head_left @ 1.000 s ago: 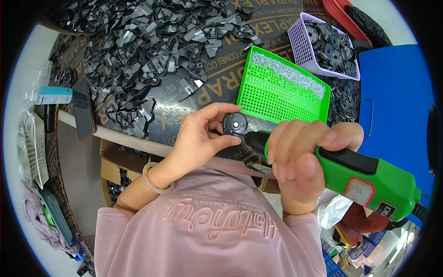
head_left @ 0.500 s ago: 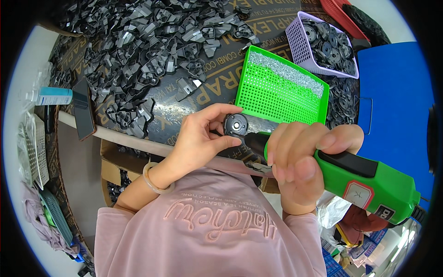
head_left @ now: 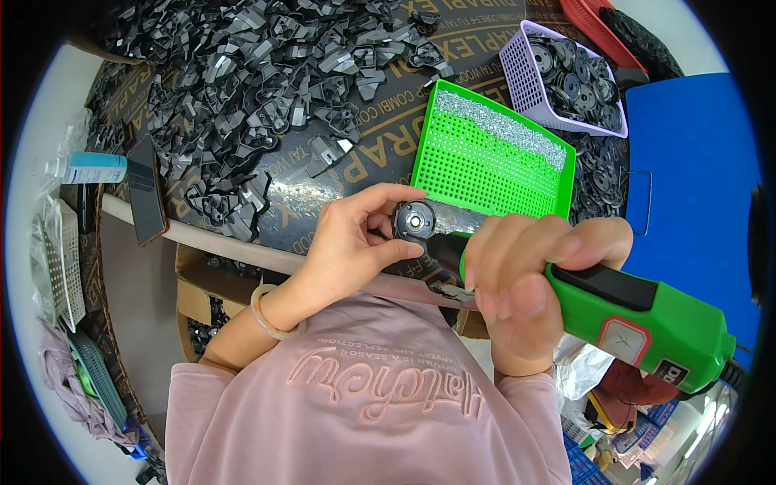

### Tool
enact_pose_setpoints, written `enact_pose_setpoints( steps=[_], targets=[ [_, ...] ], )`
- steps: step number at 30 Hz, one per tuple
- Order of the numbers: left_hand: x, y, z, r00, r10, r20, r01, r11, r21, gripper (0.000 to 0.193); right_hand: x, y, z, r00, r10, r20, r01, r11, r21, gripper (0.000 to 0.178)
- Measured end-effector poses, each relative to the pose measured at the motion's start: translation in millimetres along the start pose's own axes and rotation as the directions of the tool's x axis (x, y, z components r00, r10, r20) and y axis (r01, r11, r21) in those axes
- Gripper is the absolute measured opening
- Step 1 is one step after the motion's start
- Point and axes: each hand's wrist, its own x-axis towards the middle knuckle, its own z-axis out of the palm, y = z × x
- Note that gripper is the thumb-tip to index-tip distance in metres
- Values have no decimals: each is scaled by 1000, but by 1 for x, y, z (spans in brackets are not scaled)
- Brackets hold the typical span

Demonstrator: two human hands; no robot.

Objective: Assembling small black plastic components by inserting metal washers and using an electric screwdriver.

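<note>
Between the fingers and thumb of my left hand [head_left: 352,234] is a small round black plastic part [head_left: 415,220] with a shiny metal centre. My right hand [head_left: 537,271] is wrapped round a green and black electric screwdriver [head_left: 638,323]. Its dark nose reaches left to the lower edge of the black part, beside my left thumb; the tip itself is hidden. Just beyond my hands lies a shallow green perforated tray [head_left: 485,166], with a band of small silver screws [head_left: 501,121] heaped along its far side.
Angular black plastic parts [head_left: 250,73] are piled over the far left of the table. A lilac basket [head_left: 521,81] of black discs stands at the far right, more discs [head_left: 596,182] below it. A blue panel [head_left: 691,202] borders the right; a phone [head_left: 147,190] and bottle [head_left: 93,167] lie left.
My right hand and the screwdriver have shifted very slightly left. My left hand and the round black part stay nearly where they were.
</note>
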Motion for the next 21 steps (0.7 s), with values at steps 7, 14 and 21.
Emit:
enact_pose_setpoints(
  steps=[7,14,21],
  targets=[
    [-3,5,-2,999,-37,-30,42,981,190,53,-1,4,2,999,46,-7,-46,999,9,39],
    [-9,16,2,998,-59,-18,62,967,249,54,-6,-1,13,998,-30,-60,34,997,67,35],
    [-24,36,-14,997,9,71,-33,937,349,49,-5,-21,13,995,84,-63,-79,993,83,41]
  ],
)
